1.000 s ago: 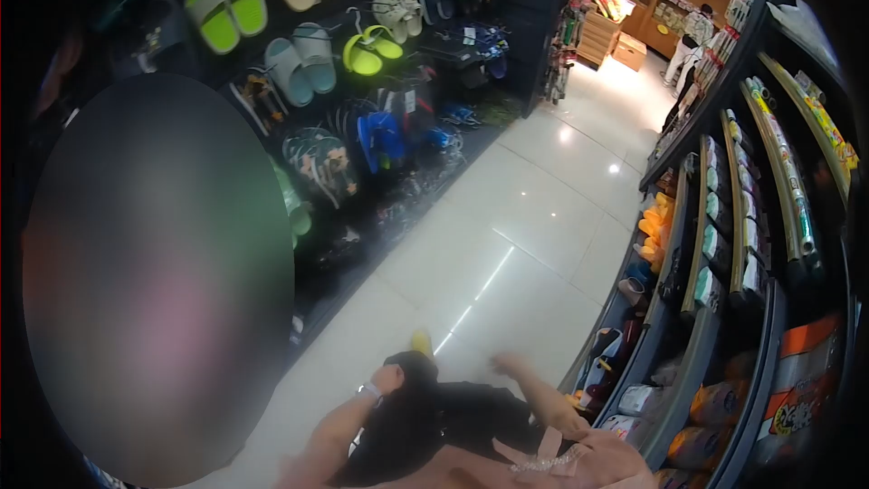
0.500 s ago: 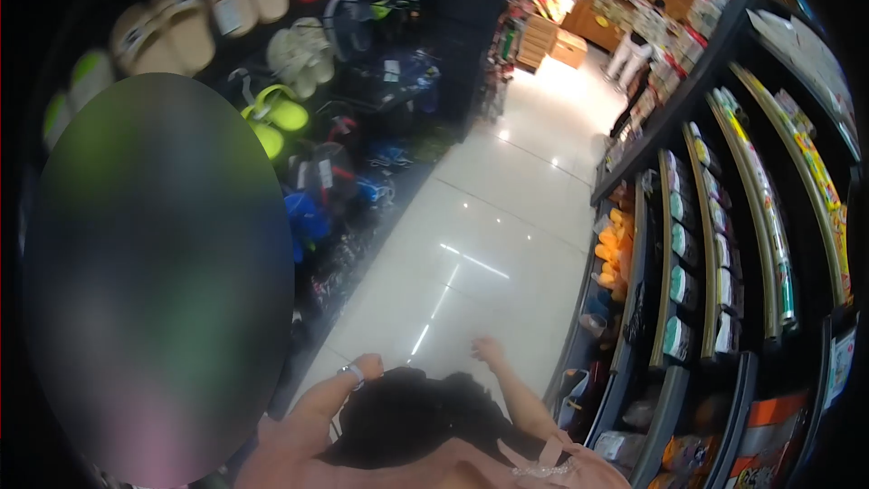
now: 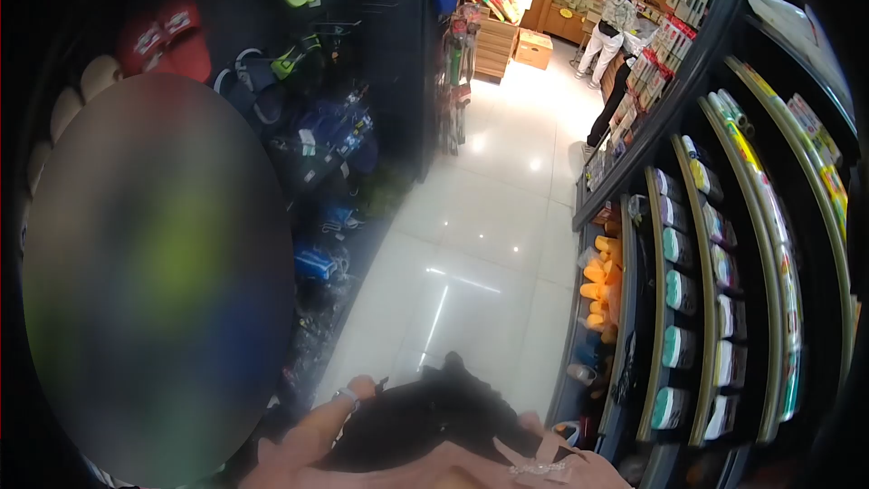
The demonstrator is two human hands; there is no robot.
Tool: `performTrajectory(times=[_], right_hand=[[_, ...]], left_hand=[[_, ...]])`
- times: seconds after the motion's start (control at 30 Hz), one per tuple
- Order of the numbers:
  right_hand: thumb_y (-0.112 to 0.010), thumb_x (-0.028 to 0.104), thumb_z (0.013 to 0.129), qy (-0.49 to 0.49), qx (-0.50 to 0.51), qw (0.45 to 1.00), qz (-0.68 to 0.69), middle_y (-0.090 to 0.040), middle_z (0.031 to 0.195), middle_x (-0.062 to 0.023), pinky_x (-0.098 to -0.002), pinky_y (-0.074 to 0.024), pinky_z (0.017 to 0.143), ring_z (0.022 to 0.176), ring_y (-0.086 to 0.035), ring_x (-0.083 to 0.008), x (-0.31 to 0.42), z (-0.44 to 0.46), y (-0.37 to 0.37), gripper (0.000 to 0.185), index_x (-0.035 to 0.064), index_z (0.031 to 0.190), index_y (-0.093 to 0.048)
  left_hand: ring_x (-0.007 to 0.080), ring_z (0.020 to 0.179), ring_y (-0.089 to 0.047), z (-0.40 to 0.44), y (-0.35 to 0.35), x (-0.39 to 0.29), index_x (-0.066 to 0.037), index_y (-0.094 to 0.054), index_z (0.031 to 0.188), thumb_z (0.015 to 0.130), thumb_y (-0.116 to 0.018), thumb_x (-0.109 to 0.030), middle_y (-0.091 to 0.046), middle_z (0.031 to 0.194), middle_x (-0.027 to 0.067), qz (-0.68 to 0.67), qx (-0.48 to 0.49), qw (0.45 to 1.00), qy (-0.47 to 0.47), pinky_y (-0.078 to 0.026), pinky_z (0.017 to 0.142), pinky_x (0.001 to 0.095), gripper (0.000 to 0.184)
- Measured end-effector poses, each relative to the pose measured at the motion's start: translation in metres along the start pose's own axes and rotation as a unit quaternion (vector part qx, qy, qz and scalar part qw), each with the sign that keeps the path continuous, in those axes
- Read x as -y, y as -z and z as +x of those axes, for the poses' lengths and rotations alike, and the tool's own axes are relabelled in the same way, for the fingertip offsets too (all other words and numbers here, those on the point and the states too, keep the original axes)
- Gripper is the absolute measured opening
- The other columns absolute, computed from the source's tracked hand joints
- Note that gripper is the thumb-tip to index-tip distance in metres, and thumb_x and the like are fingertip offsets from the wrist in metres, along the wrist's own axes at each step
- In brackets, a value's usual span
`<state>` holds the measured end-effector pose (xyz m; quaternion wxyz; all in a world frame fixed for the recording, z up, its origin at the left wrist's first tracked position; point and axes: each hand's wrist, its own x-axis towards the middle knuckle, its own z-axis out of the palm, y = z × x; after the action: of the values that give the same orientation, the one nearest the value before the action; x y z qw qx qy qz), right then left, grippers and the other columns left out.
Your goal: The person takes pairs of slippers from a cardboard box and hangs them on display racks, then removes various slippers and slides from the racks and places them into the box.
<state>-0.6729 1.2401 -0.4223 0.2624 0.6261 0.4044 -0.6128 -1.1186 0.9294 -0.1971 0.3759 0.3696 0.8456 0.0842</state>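
Note:
Low in the picture, my left hand point(image 3: 363, 388) is closed, with a pale band point(image 3: 347, 395) around its wrist. A small dark thing point(image 3: 382, 384) pokes out at its fingers; what it is cannot be made out. The hand is beside my black trousers point(image 3: 434, 407). On the other side, only a little of my right hand point(image 3: 529, 419) shows, close to my pink sleeve, and its fingers cannot be made out.
A pale tiled aisle point(image 3: 471, 244) runs ahead. Packs of socks or cloths point(image 3: 675, 340) fill the right shelves, above orange items point(image 3: 599, 281). Slippers point(image 3: 172, 41) hang on the left. Farther on are a cardboard box point(image 3: 534, 48) and a person point(image 3: 608, 32).
The view has moved forward along the aisle, so the far shelves and the person look nearer. My right hand has drawn back towards my body. A dark thing now shows at my left hand.

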Motion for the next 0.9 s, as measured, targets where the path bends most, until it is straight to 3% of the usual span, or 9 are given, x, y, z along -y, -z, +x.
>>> performTrajectory(times=[0.07, 0.1, 0.17, 0.23, 0.63, 0.67, 0.7, 0.83, 0.9], right_hand=[[-0.05, 0.018, 0.08, 0.197, -0.087, 0.92, -0.328, -0.063, 0.072, -0.0128, -0.0367, -0.0494, 0.055, 0.064, -0.062, -0.025, 0.108, -0.057, 0.041, 0.02, 0.0049, 0.084, -0.064], [-0.051, 0.018, 0.076, 0.367, -0.162, 0.69, -0.603, -0.062, 0.065, -0.0141, -0.0358, -0.0488, 0.055, 0.06, -0.062, -0.0238, 0.182, -0.093, 0.031, 0.02, 0.005, 0.071, -0.066], [-0.055, 0.03, 0.079, 0.269, -0.209, 0.914, -0.218, -0.065, 0.08, -0.011, -0.0365, -0.0485, 0.066, 0.075, -0.062, -0.0263, 0.294, -0.134, 0.021, 0.027, 0.0055, 0.083, -0.065], [-0.057, 0.02, 0.08, 0.282, -0.143, 0.941, -0.121, -0.063, 0.07, -0.0112, -0.0311, -0.048, 0.053, 0.059, -0.061, -0.0199, 0.383, -0.133, 0.019, 0.02, -0.0002, 0.083, -0.061], [-0.054, 0.011, 0.079, 0.232, 0.031, 0.952, -0.196, -0.065, 0.075, -0.011, -0.0298, -0.0465, 0.045, 0.057, -0.062, -0.0219, 0.633, -0.095, -0.106, 0.017, 0.0014, 0.091, -0.062], [-0.055, 0.007, 0.075, 0.494, 0.11, 0.716, -0.48, -0.066, 0.077, -0.0119, -0.029, -0.0457, 0.046, 0.055, -0.06, -0.0208, 0.635, -0.041, -0.09, 0.019, 0.0015, 0.09, -0.064], [-0.053, 0.005, 0.073, 0.341, 0.058, 0.871, -0.347, -0.065, 0.075, -0.0116, -0.0291, -0.0451, 0.046, 0.051, -0.056, -0.0193, 0.635, 0.013, -0.1, 0.018, 0.0008, 0.085, -0.066], [-0.051, 0.004, 0.073, 0.431, 0.033, 0.804, -0.408, -0.064, 0.073, -0.0109, -0.0286, -0.0441, 0.045, 0.053, -0.058, -0.0194, 0.756, -0.04, -0.111, 0.02, -0.0018, 0.087, -0.064], [-0.052, 0.006, 0.079, 0.323, 0.069, 0.939, -0.1, -0.063, 0.073, -0.0103, -0.026, -0.0436, 0.043, 0.053, -0.058, -0.0169, 0.841, -0.102, -0.144, 0.014, -0.0015, 0.086, -0.062]], left_hand=[[0.0343, 0.082, -0.061, 0.052, 0.011, -0.007, -0.004, -0.066, 0.079, 0.072, -0.057, -0.022, -0.063, 0.086, 0.0186, -0.001, 0.021, 1.0, -0.004, -0.048, 0.073, 0.0416, 0.021], [0.0311, 0.084, -0.061, 0.076, 0.014, -0.007, -0.007, -0.066, 0.082, 0.071, -0.06, -0.024, -0.065, 0.086, 0.015, -0.004, 0.04, 0.999, -0.009, -0.048, 0.074, 0.0391, 0.021], [0.0302, 0.08, -0.062, 0.108, 0.035, -0.036, -0.007, -0.065, 0.082, 0.073, -0.059, -0.021, -0.065, 0.083, 0.0145, -0.119, -0.08, 0.989, -0.024, -0.048, 0.071, 0.0373, 0.018], [0.0281, 0.078, -0.063, 0.144, 0.045, -0.049, -0.007, -0.065, 0.084, 0.075, -0.06, -0.024, -0.065, 0.08, 0.0129, -0.193, -0.143, 0.968, -0.077, -0.048, 0.069, 0.0353, 0.02], [0.0265, 0.08, -0.062, 0.32, 0.231, -0.013, -0.008, -0.065, 0.083, 0.077, -0.051, -0.009, -0.065, 0.08, 0.0116, -0.235, -0.128, 0.964, 0.003, -0.048, 0.071, 0.0355, 0.015], [0.0268, 0.081, -0.062, 0.322, 0.26, -0.011, -0.008, -0.065, 0.082, 0.078, -0.05, -0.009, -0.065, 0.081, 0.0118, -0.241, -0.14, 0.96, 0.009, -0.047, 0.071, 0.035, 0.016], [0.027, 0.082, -0.062, 0.325, 0.292, -0.008, -0.008, -0.064, 0.082, 0.078, -0.048, -0.009, -0.065, 0.081, 0.012, -0.244, -0.155, 0.957, 0.014, -0.047, 0.071, 0.0346, 0.017], [0.0235, 0.082, -0.063, 0.377, 0.346, 0.032, -0.003, -0.063, 0.085, 0.081, -0.046, -0.008, -0.066, 0.083, 0.0126, -0.26, -0.217, 0.941, 0.006, -0.048, 0.071, 0.0344, 0.018], [0.0223, 0.08, -0.063, 0.401, 0.381, 0.038, -0.002, -0.062, 0.089, 0.081, -0.051, -0.009, -0.065, 0.082, 0.0128, -0.325, -0.213, 0.921, 0.035, -0.048, 0.069, 0.0313, 0.015]])
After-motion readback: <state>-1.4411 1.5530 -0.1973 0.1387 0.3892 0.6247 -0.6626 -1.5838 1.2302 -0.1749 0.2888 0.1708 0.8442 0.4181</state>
